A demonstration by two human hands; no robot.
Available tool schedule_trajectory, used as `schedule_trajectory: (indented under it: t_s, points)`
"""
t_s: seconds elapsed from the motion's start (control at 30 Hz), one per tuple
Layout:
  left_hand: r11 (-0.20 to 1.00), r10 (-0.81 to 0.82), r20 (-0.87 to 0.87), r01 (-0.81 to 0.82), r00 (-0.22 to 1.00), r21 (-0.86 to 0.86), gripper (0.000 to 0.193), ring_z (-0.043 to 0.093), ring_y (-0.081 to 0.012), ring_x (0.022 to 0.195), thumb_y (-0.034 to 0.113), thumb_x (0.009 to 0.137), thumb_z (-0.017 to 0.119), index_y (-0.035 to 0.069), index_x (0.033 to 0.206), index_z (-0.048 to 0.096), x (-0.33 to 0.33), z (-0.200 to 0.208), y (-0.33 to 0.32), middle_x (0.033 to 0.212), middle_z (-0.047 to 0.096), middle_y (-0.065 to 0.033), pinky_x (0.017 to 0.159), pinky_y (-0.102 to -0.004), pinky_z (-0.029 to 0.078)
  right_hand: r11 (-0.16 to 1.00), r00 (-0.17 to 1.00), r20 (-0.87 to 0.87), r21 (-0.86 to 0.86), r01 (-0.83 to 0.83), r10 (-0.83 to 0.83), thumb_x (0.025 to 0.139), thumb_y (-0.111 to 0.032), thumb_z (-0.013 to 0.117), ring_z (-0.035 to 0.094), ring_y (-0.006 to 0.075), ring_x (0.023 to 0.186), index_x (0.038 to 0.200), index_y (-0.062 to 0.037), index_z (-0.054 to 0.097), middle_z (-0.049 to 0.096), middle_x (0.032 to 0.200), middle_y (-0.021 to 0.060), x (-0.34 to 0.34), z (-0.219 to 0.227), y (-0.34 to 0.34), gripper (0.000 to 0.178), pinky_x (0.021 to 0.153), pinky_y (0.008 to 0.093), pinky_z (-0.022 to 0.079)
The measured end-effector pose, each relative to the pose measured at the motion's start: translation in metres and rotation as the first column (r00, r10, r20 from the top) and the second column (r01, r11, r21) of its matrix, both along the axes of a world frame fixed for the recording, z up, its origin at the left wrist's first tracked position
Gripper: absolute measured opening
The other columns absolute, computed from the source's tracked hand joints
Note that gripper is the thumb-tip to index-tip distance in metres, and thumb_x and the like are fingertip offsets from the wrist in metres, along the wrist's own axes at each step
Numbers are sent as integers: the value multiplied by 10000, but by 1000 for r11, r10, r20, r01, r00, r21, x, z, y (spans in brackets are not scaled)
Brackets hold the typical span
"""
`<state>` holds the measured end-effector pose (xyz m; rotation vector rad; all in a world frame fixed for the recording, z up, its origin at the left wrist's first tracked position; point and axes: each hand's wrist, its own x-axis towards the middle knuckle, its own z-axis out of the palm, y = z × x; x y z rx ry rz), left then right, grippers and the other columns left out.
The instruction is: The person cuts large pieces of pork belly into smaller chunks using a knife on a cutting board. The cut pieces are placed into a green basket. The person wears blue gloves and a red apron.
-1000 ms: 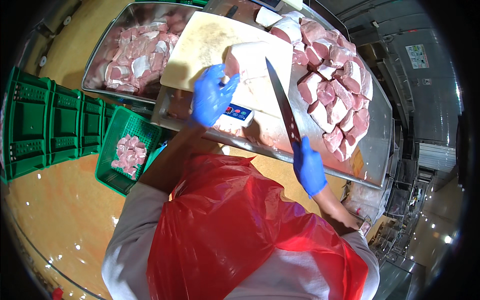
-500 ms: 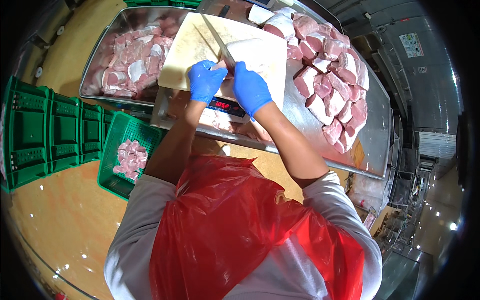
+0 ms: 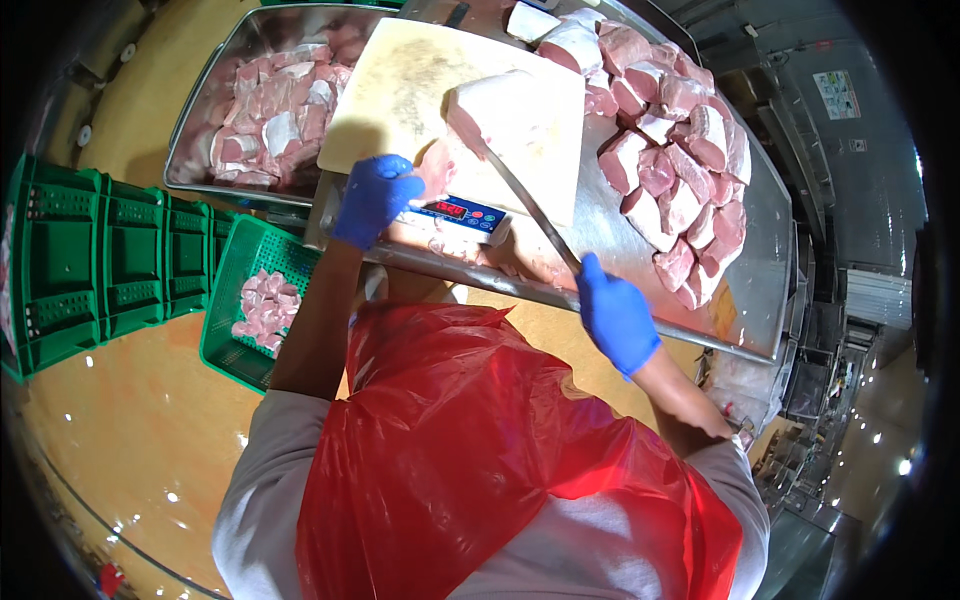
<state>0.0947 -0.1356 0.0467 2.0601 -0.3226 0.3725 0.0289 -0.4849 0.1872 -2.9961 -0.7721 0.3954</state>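
The right hand (image 3: 615, 318), in a blue glove, is clenched around the handle of a long knife (image 3: 528, 208), whose blade runs up and to the left until its tip meets a big slab of pale meat (image 3: 505, 112) lying on the cream cutting board (image 3: 400, 90). The left hand (image 3: 375, 196), also gloved in blue, has its fingers curled around a thin pink slice of meat (image 3: 436, 168) at the near edge of the board, just above a small scale (image 3: 462, 213) with a lit red display. The board sits on a steel table (image 3: 755, 280), and the slab lies toward its right side, with fat along its top. To the right of the board a heap of pink meat chunks (image 3: 670, 150) covers the tabletop, some touching the board's far corner. To the left of the board a steel tray (image 3: 200, 140) holds more cut pieces. Below the table's left end a green basket (image 3: 232, 290) on the floor contains a few small slices, and beside it stands a row of green crates (image 3: 90, 260). The person wears a red plastic apron (image 3: 480, 460) over a light shirt.
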Motion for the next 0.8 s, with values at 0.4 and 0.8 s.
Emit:
schedule_trajectory:
  t_s: [0.4,0.8]
  points:
    - [838,-3,-668,-363,744,-407,307,639,-151,836,122,768,753,16,1047,683,-150,-39,161,928,684,-56,744,-307,520,942,991,126,335,0,-44,941,-112,550,683,416,767,1107,26,513,674,835,258,82,-39,84,219,649,515,528]
    - [877,434,-68,-403,899,263,370,626,-151,847,205,922,668,-17,1217,642,-33,26,113,972,701,-128,819,-328,514,651,897,72,714,258,-435,1041,-152,546,634,240,513,1142,7,544,646,650,132,65,-15,-35,188,487,364,479]
